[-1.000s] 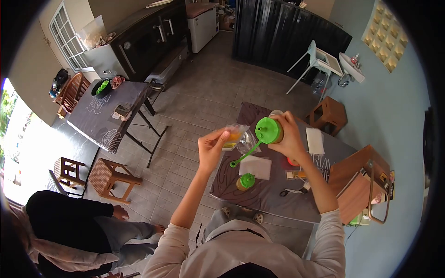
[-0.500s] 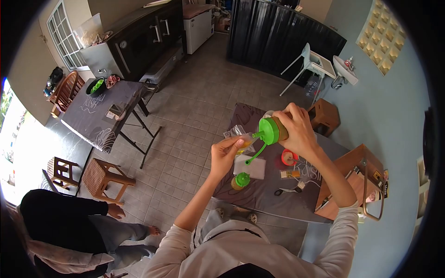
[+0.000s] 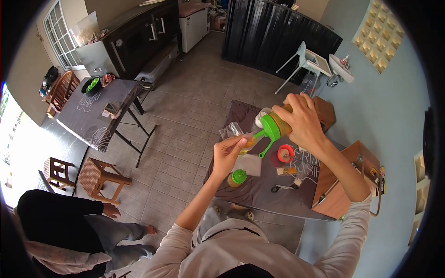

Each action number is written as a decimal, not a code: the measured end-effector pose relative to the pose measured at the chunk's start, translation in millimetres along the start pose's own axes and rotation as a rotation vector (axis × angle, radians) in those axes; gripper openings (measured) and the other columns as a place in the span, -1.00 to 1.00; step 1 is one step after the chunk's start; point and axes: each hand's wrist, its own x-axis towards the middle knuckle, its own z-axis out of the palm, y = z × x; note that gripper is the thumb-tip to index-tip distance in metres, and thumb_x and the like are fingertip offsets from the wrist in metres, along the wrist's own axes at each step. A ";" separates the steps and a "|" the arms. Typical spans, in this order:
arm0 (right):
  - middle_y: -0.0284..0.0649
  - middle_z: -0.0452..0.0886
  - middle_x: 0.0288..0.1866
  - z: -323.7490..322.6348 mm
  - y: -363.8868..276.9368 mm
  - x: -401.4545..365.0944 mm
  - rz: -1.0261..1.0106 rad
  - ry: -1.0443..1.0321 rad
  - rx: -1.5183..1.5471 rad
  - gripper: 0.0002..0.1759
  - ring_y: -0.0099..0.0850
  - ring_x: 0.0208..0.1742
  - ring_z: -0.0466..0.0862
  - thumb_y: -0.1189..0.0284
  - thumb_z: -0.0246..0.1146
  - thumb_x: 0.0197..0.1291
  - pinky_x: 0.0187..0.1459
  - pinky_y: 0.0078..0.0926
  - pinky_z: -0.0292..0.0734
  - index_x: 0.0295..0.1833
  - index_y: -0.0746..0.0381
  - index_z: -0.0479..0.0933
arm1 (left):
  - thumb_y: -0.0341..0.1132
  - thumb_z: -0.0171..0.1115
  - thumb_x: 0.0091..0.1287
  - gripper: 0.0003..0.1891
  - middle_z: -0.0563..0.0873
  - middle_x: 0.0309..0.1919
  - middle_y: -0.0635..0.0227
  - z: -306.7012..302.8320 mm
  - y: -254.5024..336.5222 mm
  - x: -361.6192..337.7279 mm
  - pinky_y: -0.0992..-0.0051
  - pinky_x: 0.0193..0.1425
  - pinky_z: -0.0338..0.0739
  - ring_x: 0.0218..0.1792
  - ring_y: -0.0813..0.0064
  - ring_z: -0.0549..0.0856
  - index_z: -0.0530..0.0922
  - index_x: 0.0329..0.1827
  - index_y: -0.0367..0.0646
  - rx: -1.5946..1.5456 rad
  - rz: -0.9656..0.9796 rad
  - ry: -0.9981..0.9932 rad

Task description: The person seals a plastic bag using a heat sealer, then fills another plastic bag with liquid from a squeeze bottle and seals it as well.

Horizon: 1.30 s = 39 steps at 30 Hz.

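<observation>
Grey tiled floor [image 3: 194,102], blue wall [image 3: 394,111]

Green-capped bottles [image 3: 274,126], two; plastic bag [image 3: 230,131], one. Scissors [image 3: 282,188], one; red ring [image 3: 285,153], one. Worktops [image 3: 259,197] with dark cloths, two.

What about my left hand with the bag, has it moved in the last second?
Yes. The left hand moved right, closing on the small green-capped bottle on the table.

"KASIH" on dark tablecloth [image 3: 278,200]
</observation>
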 end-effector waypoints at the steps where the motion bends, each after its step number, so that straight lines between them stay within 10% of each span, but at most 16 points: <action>1: -0.20 0.32 -0.20 -1.6 -0.3 0.3 0.002 -0.001 -0.003 -0.49 -0.27 -0.02 0.42 0.63 0.31 -0.38 0.16 -0.16 0.19 -0.13 0.13 0.49 | -0.35 0.17 0.28 -0.73 0.68 -0.25 0.21 0.5 0.2 -0.2 0.56 -0.06 0.52 -0.21 0.53 0.64 0.57 -0.09 -0.40 -0.003 -0.001 -0.003; 19: -0.21 0.33 -0.19 0.4 6.2 1.8 0.027 -0.022 0.022 -0.49 -0.27 -0.02 0.43 0.62 0.33 -0.37 0.16 -0.13 0.19 -0.13 0.13 0.50 | -0.32 0.17 0.28 -0.72 0.68 -0.26 0.23 3.9 2.7 5.0 0.56 -0.09 0.53 -0.22 0.53 0.64 0.57 -0.10 -0.39 -0.048 -0.018 0.007; 25: -0.22 0.35 -0.25 29.9 2.9 -0.1 0.230 -0.022 0.519 -0.43 -0.21 -0.12 0.47 0.52 0.40 -0.47 -0.02 -0.27 0.37 -0.13 0.16 0.49 | -0.37 0.15 0.29 -0.74 0.68 -0.23 0.23 -5.5 14.5 10.9 0.61 -0.06 0.51 -0.20 0.58 0.62 0.56 -0.07 -0.41 -0.061 -0.042 0.033; 39: -0.30 0.62 -0.19 303.8 -87.3 -55.2 0.586 -0.101 1.362 -0.32 -0.48 -0.14 0.59 0.43 0.54 -0.46 -0.07 -0.47 0.48 -0.05 0.21 0.47 | -0.30 0.11 0.32 -0.71 0.66 -0.14 0.15 -67.5 30.6 24.2 0.54 0.04 0.45 -0.11 0.49 0.61 0.57 -0.10 -0.39 0.185 0.057 0.191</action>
